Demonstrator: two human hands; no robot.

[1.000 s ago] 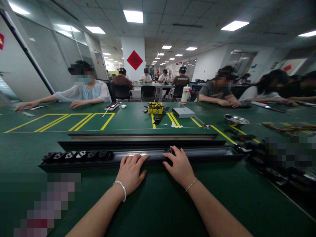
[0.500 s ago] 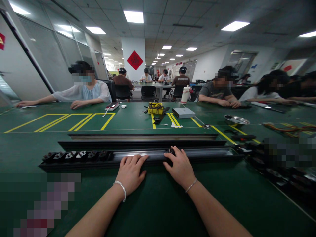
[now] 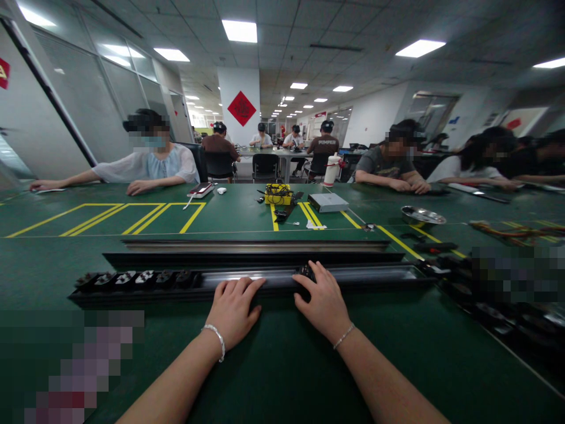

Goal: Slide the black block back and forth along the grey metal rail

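A long black rail (image 3: pixel 375 278) with a shiny grey channel lies across the table in front of me. Several black socket-like modules (image 3: pixel 145 278) sit in a row in its left end. My left hand (image 3: pixel 232 306) lies on the near side of the rail, fingers stretched over the channel and holding nothing. Further right, my right hand (image 3: pixel 324 300) curls its fingers round a small black module (image 3: pixel 306 271) in the channel. Its underside and part of its near side are hidden by my fingers.
Behind the rail lie a second black rail (image 3: pixel 251 259) and a greyish strip (image 3: pixel 256 245). Dark parts (image 3: pixel 481 300) crowd the right side, near a metal bowl (image 3: pixel 422 215). A grey box (image 3: pixel 328 202) and yellow item with black cables (image 3: pixel 279 193) stand further back. People sit opposite.
My right hand has shifted very slightly to the right, still at the black module. My left hand and the rail stay where they were.
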